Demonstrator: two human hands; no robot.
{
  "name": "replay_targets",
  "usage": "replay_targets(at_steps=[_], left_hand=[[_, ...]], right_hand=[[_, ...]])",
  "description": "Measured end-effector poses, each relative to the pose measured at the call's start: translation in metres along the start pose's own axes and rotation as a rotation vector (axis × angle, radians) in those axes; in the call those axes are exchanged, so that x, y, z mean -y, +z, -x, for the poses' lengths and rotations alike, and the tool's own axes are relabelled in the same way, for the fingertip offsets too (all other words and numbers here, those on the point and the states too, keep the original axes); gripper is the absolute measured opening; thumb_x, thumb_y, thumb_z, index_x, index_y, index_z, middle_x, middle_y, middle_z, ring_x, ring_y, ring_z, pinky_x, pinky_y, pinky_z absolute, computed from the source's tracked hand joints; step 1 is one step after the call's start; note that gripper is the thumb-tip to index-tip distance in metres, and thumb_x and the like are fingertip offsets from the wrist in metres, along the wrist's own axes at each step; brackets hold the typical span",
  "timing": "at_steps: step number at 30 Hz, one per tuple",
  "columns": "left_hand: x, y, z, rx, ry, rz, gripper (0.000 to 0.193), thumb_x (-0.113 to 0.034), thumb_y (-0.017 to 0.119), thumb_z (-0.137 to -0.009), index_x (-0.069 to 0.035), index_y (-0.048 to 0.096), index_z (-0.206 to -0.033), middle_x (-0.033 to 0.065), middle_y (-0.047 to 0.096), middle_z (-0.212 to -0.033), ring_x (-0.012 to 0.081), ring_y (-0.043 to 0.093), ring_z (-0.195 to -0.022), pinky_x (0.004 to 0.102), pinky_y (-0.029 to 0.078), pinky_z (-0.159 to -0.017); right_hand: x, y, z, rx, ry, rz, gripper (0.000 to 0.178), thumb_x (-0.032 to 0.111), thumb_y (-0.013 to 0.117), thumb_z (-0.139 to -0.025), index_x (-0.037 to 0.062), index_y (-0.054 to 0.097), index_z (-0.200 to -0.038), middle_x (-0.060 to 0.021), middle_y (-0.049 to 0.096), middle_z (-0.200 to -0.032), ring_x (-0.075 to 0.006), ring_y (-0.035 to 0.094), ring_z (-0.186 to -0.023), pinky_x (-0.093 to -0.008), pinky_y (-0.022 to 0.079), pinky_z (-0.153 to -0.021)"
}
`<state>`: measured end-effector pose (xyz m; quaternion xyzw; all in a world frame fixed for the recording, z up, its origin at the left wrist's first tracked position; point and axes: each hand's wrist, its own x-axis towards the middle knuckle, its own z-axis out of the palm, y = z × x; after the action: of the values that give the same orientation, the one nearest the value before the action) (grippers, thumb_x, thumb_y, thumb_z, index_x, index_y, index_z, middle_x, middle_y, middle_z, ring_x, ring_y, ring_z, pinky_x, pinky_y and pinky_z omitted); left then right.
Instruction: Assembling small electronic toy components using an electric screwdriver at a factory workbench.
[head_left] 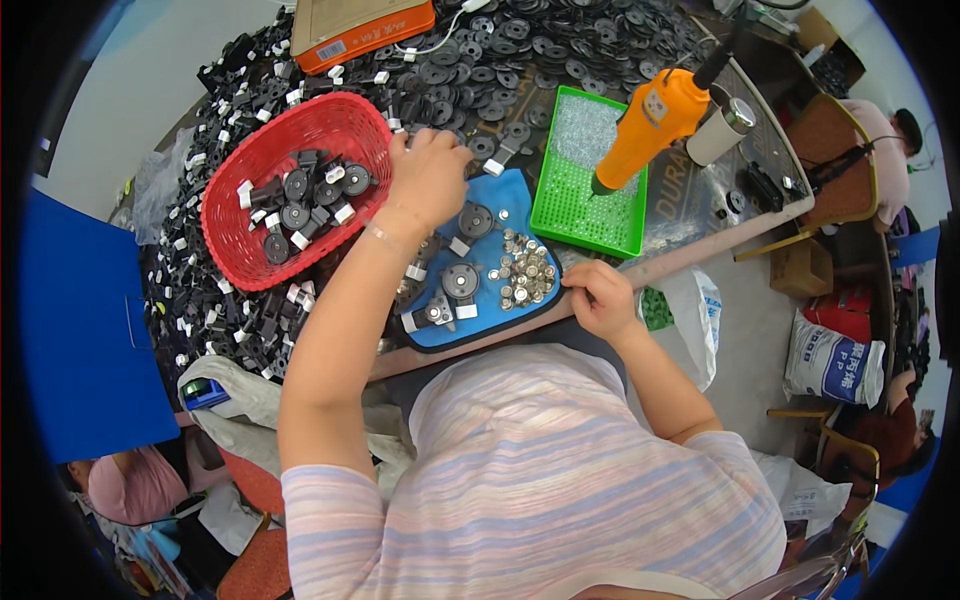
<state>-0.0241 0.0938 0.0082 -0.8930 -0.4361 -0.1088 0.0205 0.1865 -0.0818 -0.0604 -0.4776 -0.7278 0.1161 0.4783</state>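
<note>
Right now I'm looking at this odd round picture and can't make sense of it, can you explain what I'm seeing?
It is one view from a wide camera worn on a person's head, looking down, so edges bend. No machine: two bare hands work at a table. The left hand reaches into a heap of black parts beside a red basket. The right hand rests at the edge of a blue mat by a cluster of small silver pieces. An orange power screwdriver hangs over a green tray. What the hands hold is unclear.
</note>
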Motion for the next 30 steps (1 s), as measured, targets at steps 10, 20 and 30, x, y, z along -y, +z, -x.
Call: replay_targets(at_steps=[10, 20, 30], left_hand=[[0.008, 0.022, -0.035, 0.302, 0.035, -0.23, 0.031, -0.014, 0.062, -0.068, -0.016, 0.068, -0.099, 0.0091, 0.045, -0.13, 0.0265, 0.035, -0.125, 0.0584, 0.017, -0.104], [0.012, 0.012, -0.03, 0.28, 0.019, -0.243, 0.037, -0.023, 0.071, -0.065, -0.015, 0.067, -0.101, 0.0077, 0.047, -0.129, 0.0259, 0.034, -0.127, 0.0588, 0.017, -0.104], [0.016, -0.017, -0.003, -0.061, 0.024, 0.843, 0.041, -0.006, 0.071, -0.067, -0.01, 0.062, -0.107, 0.0088, 0.058, -0.101, 0.0226, 0.057, -0.088, 0.0301, 0.045, -0.08]], right_hand=[[-0.004, 0.001, 0.003, -0.017, 0.007, 0.001, 0.021, -0.01, 0.054, -0.066, 0.0022, 0.06, -0.081, -0.0116, 0.062, -0.081, -0.0259, 0.061, -0.073, -0.0306, 0.05, -0.064], [-0.002, 0.0, 0.002, -0.015, -0.004, 0.015, 0.02, -0.01, 0.054, -0.065, 0.0018, 0.06, -0.08, -0.0119, 0.062, -0.081, -0.0265, 0.061, -0.072, -0.0311, 0.05, -0.064], [0.0, 0.002, 0.003, -0.023, 0.006, 0.014, 0.02, -0.011, 0.054, -0.066, 0.0016, 0.06, -0.08, -0.0121, 0.062, -0.081, -0.0265, 0.061, -0.071, -0.0311, 0.05, -0.062]])
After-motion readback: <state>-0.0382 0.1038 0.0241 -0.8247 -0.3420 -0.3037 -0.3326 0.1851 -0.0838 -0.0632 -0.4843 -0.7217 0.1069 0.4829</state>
